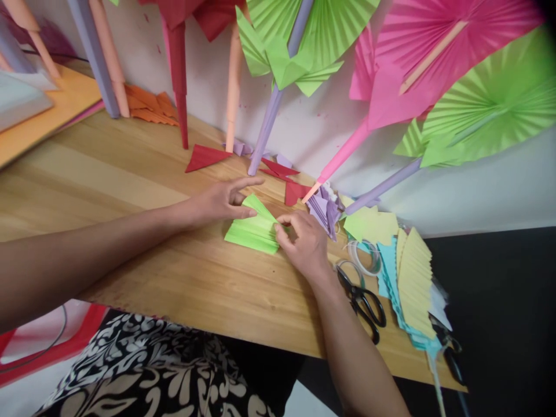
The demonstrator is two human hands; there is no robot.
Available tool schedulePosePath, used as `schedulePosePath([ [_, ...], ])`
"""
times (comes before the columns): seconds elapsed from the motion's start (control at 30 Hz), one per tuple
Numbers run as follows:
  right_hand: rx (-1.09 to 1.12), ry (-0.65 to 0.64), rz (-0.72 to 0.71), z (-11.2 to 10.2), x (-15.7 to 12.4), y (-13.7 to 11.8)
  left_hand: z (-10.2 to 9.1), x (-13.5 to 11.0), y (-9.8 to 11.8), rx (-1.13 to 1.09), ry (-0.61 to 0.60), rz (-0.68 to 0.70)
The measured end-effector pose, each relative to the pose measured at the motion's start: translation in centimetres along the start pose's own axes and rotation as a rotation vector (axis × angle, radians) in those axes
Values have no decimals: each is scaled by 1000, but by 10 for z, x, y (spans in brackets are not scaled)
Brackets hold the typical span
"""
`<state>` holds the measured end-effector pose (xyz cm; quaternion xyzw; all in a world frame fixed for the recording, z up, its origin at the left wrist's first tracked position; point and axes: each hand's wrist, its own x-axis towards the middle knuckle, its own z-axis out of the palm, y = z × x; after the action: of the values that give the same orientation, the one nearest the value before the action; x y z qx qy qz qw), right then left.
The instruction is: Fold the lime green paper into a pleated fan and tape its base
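Observation:
A pleated piece of bright green paper (pixel 254 227) lies on the wooden table, its folds partly spread. At its right edge, my right hand (pixel 304 240) pinches the paper between thumb and fingers. My left hand (pixel 228 200) is at the upper left of the piece, fingers stretched out and apart, with the thumb resting on or just over the paper. Behind my hands, red folded paper (pixel 207 157) and a pleated purple paper piece (pixel 324 209) lie on the tabletop.
Paper flowers on rolled stems, such as a green one (pixel 282 58) and a pink one (pixel 391 92), lean against the wall. To the right are black-handled scissors (pixel 362 301), a tape roll (pixel 367 259) and pleated yellow paper (pixel 414 284). Orange sheets (pixel 82 92) lie far left.

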<state>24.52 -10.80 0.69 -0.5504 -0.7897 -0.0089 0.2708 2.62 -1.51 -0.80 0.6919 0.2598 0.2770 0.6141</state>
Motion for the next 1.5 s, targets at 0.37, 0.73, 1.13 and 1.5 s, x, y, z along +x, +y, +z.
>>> schedulePosePath([
  [0.37, 10, 64, 47, 5, -1, -16, 8, -5, -3, 74, 7, -25],
  [0.73, 62, 97, 134, 7, -2, -8, 7, 0, -1, -364, 101, -156],
  [1.13, 110, -85, 215, 11, -2, 1, -13, 3, -2, 453, 316, 181],
  [1.5, 90, -157, 108, 12, 1, 1, -11, 5, -11, 954, -22, 455],
])
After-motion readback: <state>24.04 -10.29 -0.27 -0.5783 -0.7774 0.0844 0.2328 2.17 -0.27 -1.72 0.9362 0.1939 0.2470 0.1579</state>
